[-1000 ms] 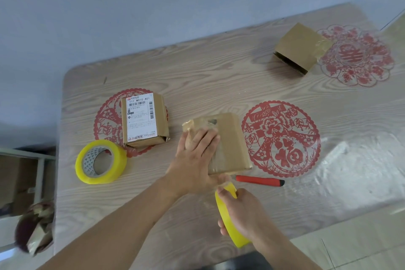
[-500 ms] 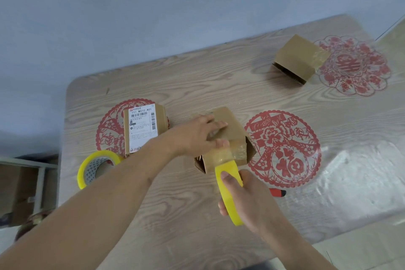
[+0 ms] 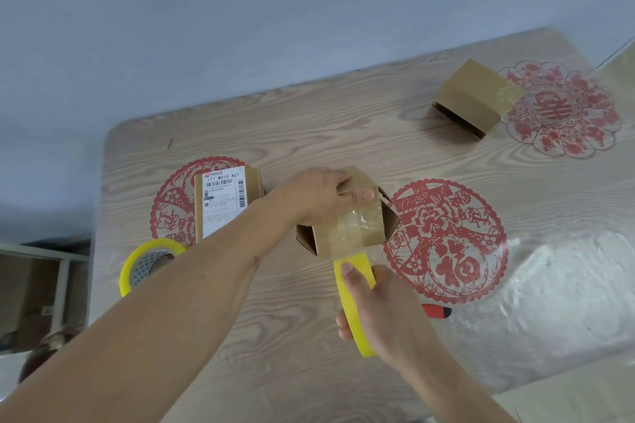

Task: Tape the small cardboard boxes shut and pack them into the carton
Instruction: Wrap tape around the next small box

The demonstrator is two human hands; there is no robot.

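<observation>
Now taping a small box at frame centre.
Left hand (image 3: 318, 196) clamps the box (image 3: 357, 216) steady on the surface (image 3: 309, 134); right hand (image 3: 378, 309) grips the tape roll (image 3: 350, 299), keeping the strip taut.

Hands (image 3: 318, 197) taping small box (image 3: 357, 216)

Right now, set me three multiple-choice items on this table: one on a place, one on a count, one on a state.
1. Where does the spare tape roll lie?
A. beside the labelled box
B. on the far box
C. by the red-handled cutter

2. How many cardboard boxes show?
A. two
B. three
C. five

3. The middle box's side flaps are:
A. taped flat
B. torn off
C. open

Answers: 1 A, it lies at that box's near corner. 2 B, labelled, middle, far. 3 C, flaps splay out at both sides.
</observation>
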